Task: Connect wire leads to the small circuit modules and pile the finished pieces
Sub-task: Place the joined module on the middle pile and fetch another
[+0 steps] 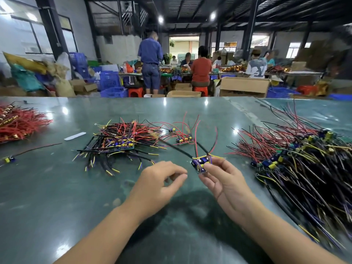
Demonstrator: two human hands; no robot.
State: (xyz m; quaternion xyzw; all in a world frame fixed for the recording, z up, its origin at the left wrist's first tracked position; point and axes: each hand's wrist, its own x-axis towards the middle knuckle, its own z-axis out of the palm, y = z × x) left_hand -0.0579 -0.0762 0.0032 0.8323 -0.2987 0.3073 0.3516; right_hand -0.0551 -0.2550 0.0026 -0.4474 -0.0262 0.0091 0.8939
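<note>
A stacked pile (118, 143) of wired modules lies left of centre on a glossy green desk (57, 187). The left hand (160, 180) hovers, fingers loosely curled, holding nothing. The right hand (224, 180) pinches a small module (201, 164); its leads should stay untangled before piling. Loose wired modules (304, 159) lie right. A busy workshop lies beyond.

The dark green surface (80, 187) looks smooth and glossy, mirroring the ceiling lamps. The red, black and yellow plastic-sheathed wire leads (123, 141) have a slight sheen. The brown cardboard boxes (244, 86) beyond the far edge look matt.
</note>
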